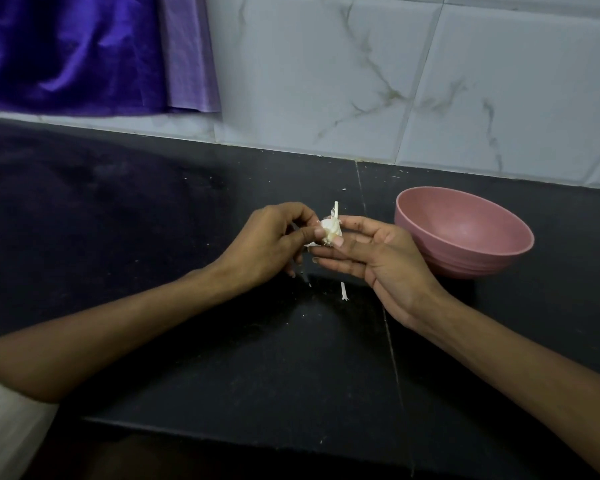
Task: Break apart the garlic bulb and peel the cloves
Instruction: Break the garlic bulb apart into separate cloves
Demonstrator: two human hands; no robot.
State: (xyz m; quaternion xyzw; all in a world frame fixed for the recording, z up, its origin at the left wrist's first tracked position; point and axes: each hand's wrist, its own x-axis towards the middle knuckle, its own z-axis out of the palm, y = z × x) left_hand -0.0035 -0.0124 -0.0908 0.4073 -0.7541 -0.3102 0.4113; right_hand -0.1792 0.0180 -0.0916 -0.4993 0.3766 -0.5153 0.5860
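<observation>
Both my left hand (267,237) and right hand (371,258) are pinching the garlic bulb (434,232) between them above the counter's middle, so I'm judging I'm only starting: a few skin scraps (343,291) are lying below, and the pink bowl (465,233) is showing no cloves.

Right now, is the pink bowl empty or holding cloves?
Empty: the pink bowl stands upright, and its visible inside shows only bare pink surface.

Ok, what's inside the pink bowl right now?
The pink bowl looks empty: only bare pink interior shows. Its near rim hides part of the inner wall, so a peeled clove there can't be ruled out.
</observation>
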